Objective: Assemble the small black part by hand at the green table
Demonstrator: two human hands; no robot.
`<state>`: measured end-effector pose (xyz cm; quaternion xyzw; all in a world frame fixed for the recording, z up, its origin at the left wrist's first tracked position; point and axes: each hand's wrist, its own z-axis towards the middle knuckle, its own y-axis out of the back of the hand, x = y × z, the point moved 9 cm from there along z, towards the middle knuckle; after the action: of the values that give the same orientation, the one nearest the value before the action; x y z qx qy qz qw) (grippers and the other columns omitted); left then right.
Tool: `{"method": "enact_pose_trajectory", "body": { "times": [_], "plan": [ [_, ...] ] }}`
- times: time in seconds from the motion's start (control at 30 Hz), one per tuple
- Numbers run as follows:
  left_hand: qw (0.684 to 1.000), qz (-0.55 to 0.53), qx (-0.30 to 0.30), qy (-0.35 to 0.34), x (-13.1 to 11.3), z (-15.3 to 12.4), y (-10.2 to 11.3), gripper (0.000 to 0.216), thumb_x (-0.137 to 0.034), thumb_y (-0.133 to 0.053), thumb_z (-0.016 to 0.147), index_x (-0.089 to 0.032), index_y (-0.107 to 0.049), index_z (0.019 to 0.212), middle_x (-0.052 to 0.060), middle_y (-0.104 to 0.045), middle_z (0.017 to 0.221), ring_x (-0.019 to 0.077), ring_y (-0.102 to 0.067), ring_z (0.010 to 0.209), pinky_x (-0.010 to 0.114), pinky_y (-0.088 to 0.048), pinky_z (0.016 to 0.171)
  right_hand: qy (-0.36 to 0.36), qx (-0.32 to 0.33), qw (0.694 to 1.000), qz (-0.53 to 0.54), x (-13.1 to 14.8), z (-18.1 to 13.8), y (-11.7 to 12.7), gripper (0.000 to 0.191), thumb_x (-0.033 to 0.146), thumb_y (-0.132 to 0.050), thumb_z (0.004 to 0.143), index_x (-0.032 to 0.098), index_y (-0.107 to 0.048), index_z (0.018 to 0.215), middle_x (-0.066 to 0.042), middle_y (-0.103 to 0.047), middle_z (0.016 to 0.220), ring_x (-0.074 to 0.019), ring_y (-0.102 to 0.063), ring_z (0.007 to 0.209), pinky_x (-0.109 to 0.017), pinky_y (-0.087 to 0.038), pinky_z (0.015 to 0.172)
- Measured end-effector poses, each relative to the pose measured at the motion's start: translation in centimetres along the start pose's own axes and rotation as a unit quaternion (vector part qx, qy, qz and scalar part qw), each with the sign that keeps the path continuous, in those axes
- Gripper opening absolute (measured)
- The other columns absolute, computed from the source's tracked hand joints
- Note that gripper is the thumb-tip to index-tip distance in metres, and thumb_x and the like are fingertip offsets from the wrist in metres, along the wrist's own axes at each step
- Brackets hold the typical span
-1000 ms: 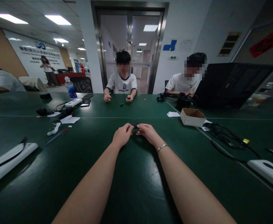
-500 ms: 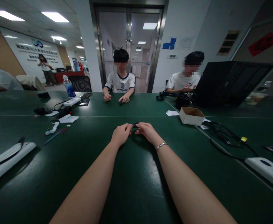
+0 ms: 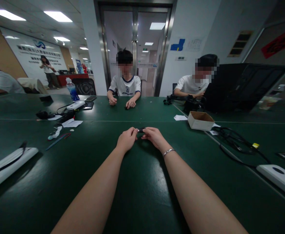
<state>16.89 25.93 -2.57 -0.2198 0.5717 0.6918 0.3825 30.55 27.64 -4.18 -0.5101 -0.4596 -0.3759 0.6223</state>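
Note:
Between my two hands is a small dark object with a shiny silvery end (image 3: 141, 130), too small and too covered by fingers to name. My left hand (image 3: 127, 140) pinches its silvery end between thumb and fingertips. From the other side my right hand (image 3: 154, 138), with a silver bangle on the wrist, grips the dark end, its lower fingers curled beneath. Both hands are just above the green tabletop (image 3: 142, 182), forearms stretched forward.
At left lie a blue pen-like tool (image 3: 57, 142), paper scraps (image 3: 72, 123) and a white device (image 3: 13, 164). A small open box (image 3: 201, 121), coiled black cables (image 3: 235, 139) and a monitor (image 3: 244, 87) stand at right. Across the table sit two people (image 3: 125, 86).
My hands keep nearly the same place and hold; the silvery end shows slightly differently. Across the table, the person at right has lowered their hands and leaned toward the monitor.

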Motion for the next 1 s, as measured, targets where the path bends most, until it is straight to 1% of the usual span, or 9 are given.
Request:
{"method": "enact_pose_trajectory", "body": {
  "times": [0.07, 0.13, 0.23, 0.33, 0.47, 0.67, 0.77, 0.87, 1.0],
  "plan": [
    [1.0, 0.007, 0.002, 0.009, 0.11, 0.0, -0.01, 0.043, -0.051, -0.03, 0.094, -0.022, -0.056, 0.075, 0.0, -0.066, 0.072, 0.016, -0.059, 0.067, 0.026, -0.039, 0.063, -0.001, 0.0, 1.0, -0.002, -0.04, 0.02, 0.0, 0.024, 0.027, -0.084, 0.06, 0.013, -0.066, 0.068, -0.002, -0.059, 0.062, -0.0113, -0.056, 0.056, -0.024, -0.057, 0.058],
    [1.0, 0.007, 0.002, 0.017, 0.26, 0.0, -0.01, 0.047, -0.053, -0.028, 0.095, -0.022, -0.057, 0.076, 0.001, -0.067, 0.073, 0.0162, -0.06, 0.068, 0.026, -0.04, 0.063, 0.0, -0.001, 1.0, 0.001, -0.08, 0.07, 0.08, 0.024, 0.027, -0.084, 0.059, 0.013, -0.066, 0.066, -0.001, -0.058, 0.063, -0.0114, -0.056, 0.056, -0.024, -0.057, 0.058],
    [1.0, -0.017, 0.009, 0.016, 0.28, 0.03, -0.16, 0.038, -0.051, -0.031, 0.095, -0.024, -0.058, 0.093, -0.001, -0.067, 0.074, 0.0153, -0.061, 0.068, 0.025, -0.041, 0.063, 0.002, -0.004, 1.0, 0.009, -0.2, 0.22, 0.28, 0.025, 0.027, -0.084, 0.058, 0.013, -0.066, 0.066, -0.001, -0.058, 0.062, -0.0112, -0.056, 0.055, -0.024, -0.057, 0.058],
    [0.999, -0.037, 0.017, -0.01, -0.17, 0.03, -0.3, 0.027, -0.045, -0.04, 0.093, -0.027, -0.055, 0.106, -0.003, -0.068, 0.077, 0.014, -0.061, 0.069, 0.024, -0.042, 0.065, 0.005, 0.003, 1.0, 0.012, -0.26, 0.37, 0.28, 0.027, 0.028, -0.086, 0.056, 0.012, -0.068, 0.068, -0.002, -0.059, 0.063, -0.011, -0.056, 0.055, -0.024, -0.057, 0.057],
    [1.0, -0.018, 0.0, -0.014, -0.21, 0.02, 0.06, 0.022, -0.04, -0.041, 0.093, -0.027, -0.056, 0.103, -0.003, -0.067, 0.077, 0.014, -0.061, 0.069, 0.024, -0.041, 0.066, 0.002, 0.014, 1.0, 0.008, -0.25, 0.34, 0.05, 0.027, 0.027, -0.087, 0.057, 0.012, -0.069, 0.071, -0.002, -0.061, 0.065, -0.0109, -0.056, 0.056, -0.023, -0.057, 0.058],
    [1.0, -0.004, -0.002, 0.004, 0.1, 0.05, 0.13, 0.036, -0.046, -0.034, 0.095, -0.023, -0.059, 0.085, 0.0, -0.066, 0.075, 0.0147, -0.06, 0.067, 0.025, -0.041, 0.065, -0.004, 0.024, 1.0, 0.002, -0.09, 0.1, -0.3, 0.023, 0.025, -0.085, 0.062, 0.011, -0.069, 0.072, -0.003, -0.062, 0.067, -0.0104, -0.056, 0.057, -0.023, -0.056, 0.059],
    [1.0, -0.02, 0.006, 0.003, 0.1, 0.03, -0.05, 0.034, -0.048, -0.035, 0.094, -0.024, -0.059, 0.094, 0.0, -0.066, 0.075, 0.0151, -0.061, 0.069, 0.025, -0.042, 0.065, -0.005, 0.02, 1.0, 0.009, -0.09, 0.09, -0.25, 0.021, 0.023, -0.084, 0.063, 0.011, -0.07, 0.073, -0.003, -0.062, 0.068, -0.0106, -0.057, 0.057, -0.022, -0.056, 0.058],
    [0.999, -0.031, 0.005, -0.007, 0.04, -0.01, -0.08, 0.026, -0.041, -0.042, 0.093, -0.027, -0.053, 0.11, -0.001, -0.067, 0.08, 0.0153, -0.062, 0.072, 0.026, -0.042, 0.065, -0.008, 0.012, 1.0, 0.015, -0.21, 0.15, -0.06, 0.019, 0.021, -0.083, 0.064, 0.011, -0.07, 0.073, -0.004, -0.061, 0.068, -0.0109, -0.057, 0.057, -0.022, -0.056, 0.057],
    [1.0, -0.025, 0.002, -0.009, 0.2, 0.05, -0.13, 0.019, -0.033, -0.045, 0.091, -0.025, -0.052, 0.108, 0.0, -0.067, 0.084, 0.0151, -0.062, 0.073, 0.026, -0.043, 0.067, -0.006, 0.009, 1.0, 0.015, -0.22, 0.18, 0.02, 0.018, 0.021, -0.083, 0.065, 0.011, -0.068, 0.071, -0.003, -0.06, 0.067, -0.0113, -0.057, 0.058, -0.023, -0.057, 0.059]
  ]
}}
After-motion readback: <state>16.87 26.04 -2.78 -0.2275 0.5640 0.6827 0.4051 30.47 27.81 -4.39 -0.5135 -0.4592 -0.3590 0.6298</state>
